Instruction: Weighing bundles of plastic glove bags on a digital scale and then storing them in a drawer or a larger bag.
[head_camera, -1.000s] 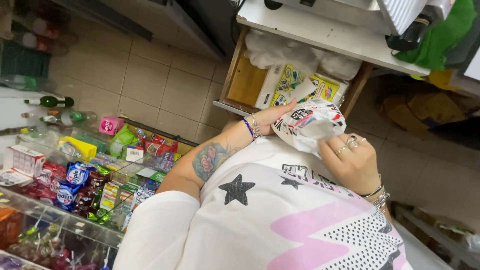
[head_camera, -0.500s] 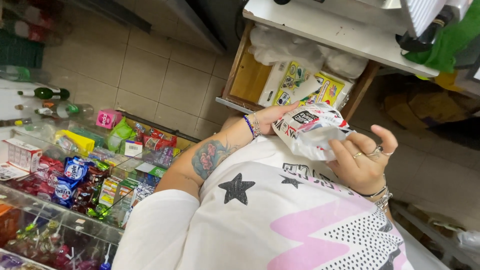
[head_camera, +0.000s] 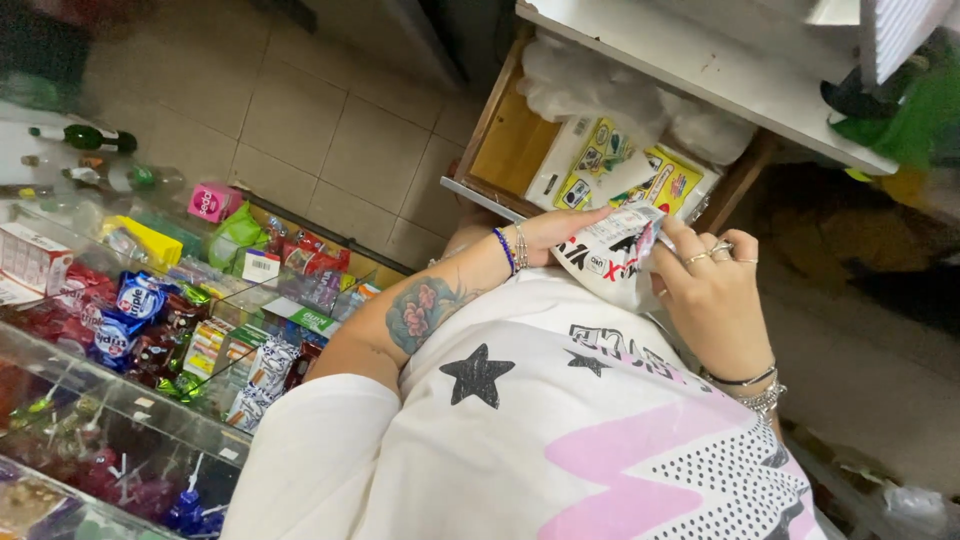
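Since the earlier frame the right hand (head_camera: 715, 285) has closed again, pinching the white printed packet (head_camera: 605, 255); the left hand (head_camera: 550, 232) grips its far edge, and uneven tugging could tear it.

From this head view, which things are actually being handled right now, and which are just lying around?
In hand:
- white printed plastic packet, held between both hands
- left hand, under the packet
- right hand, gripping its right edge

Lying about:
- yellow and white boxes in the open wooden drawer
- sweets display under the glass counter
- green bottle
- pink box
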